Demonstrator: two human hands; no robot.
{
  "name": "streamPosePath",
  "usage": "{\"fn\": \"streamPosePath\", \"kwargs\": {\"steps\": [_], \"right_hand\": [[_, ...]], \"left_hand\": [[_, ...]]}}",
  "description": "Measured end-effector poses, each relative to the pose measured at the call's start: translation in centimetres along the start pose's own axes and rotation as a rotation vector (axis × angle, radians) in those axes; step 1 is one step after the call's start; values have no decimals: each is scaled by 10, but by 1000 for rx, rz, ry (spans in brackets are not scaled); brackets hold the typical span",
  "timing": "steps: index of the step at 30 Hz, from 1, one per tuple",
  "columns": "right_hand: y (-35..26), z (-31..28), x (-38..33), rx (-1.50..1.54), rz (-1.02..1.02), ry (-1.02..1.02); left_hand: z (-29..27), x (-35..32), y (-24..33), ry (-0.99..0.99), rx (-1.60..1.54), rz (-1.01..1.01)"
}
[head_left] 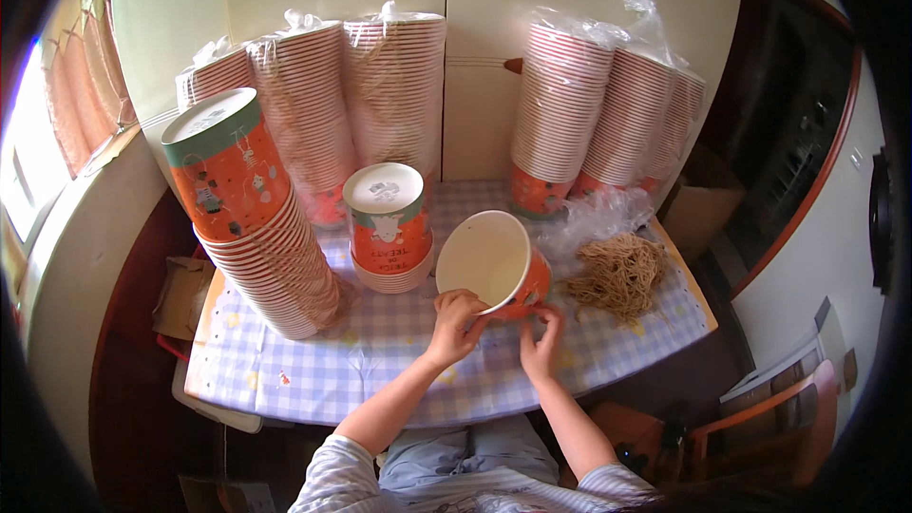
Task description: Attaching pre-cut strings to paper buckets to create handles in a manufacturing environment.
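A large orange paper bucket [486, 255] with a white inside leans over the table, its mouth tilted toward me. My left hand [458, 326] is closed on the near part of its rim, thumb and fingers pinching the edge. At the bucket's lower right side, my right hand [541, 342] has its fingers curled against the orange wall, gripping it from below. Just left of it stands a short upside-down stack of the same buckets [388, 228], its white base on top. A heap of tan raffia-like strands [619, 277] lies to the right.
A tall upside-down bucket stack [252, 209] leans at the left. Along the back stand plastic-wrapped stacks, three on the left [394, 85] and several on the right [562, 100]. Crumpled clear plastic [603, 218] lies by the strands. The checked tablecloth [323, 385] ends near my lap.
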State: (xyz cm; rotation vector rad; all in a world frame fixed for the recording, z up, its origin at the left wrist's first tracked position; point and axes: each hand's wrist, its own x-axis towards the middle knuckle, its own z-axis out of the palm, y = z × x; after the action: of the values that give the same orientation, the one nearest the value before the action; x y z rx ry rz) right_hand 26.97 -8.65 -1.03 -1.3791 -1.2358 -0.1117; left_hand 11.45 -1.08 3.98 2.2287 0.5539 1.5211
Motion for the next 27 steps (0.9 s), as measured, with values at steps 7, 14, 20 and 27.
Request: {"fn": "streamPosePath", "kwargs": {"steps": [7, 14, 20, 27], "right_hand": [[-16, 1, -5, -108, -201, -40], [-22, 0, -6, -159, -290, -187], [-20, 3, -8, -147, -266, -175], [-16, 4, -8, -122, -254, -174]], "left_hand": [[18, -12, -10, -155, -290, -94], [20, -19, -14, -241, -791, -454], [23, -22, -19, -287, -828, -487], [20, -20, -19, -336, -745, -417]]}}
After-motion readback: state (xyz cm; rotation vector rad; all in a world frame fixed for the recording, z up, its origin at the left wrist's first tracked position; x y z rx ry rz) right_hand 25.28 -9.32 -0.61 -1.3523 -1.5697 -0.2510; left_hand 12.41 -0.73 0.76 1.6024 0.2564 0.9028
